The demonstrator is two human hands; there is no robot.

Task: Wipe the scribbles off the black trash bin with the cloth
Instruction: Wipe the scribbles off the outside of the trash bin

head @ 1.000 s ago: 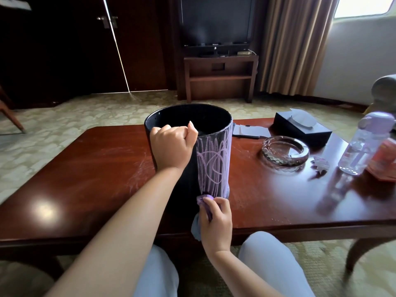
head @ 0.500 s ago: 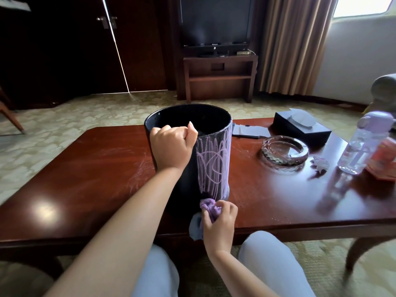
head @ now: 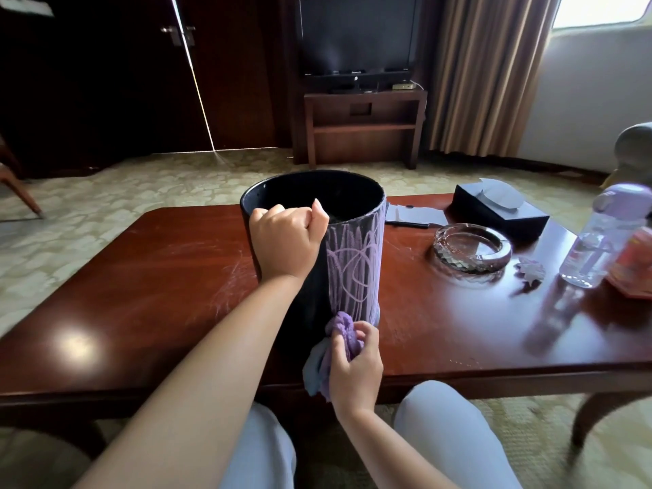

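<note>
**Two hands on the bin, scribbles mostly unwiped**

Two hands work the tall black cylindrical trash bin (head: 282,312), which stands near the front edge of the dark red wooden coffee table (head: 141,294). The right hand (head: 354,368) pinches a bunched purple cloth (head: 344,330) in curled fingers and presses it against the bin's lower wall. The left hand (head: 284,241) grips the near rim, fingers hooked over it. Pale purple scribbles (head: 352,270) cover the bin's right side above the cloth. A hard upward stroke could tip or slide the bin if the rim grip slackens, perhaps right toward the clear glass ashtray (head: 471,248).
</note>
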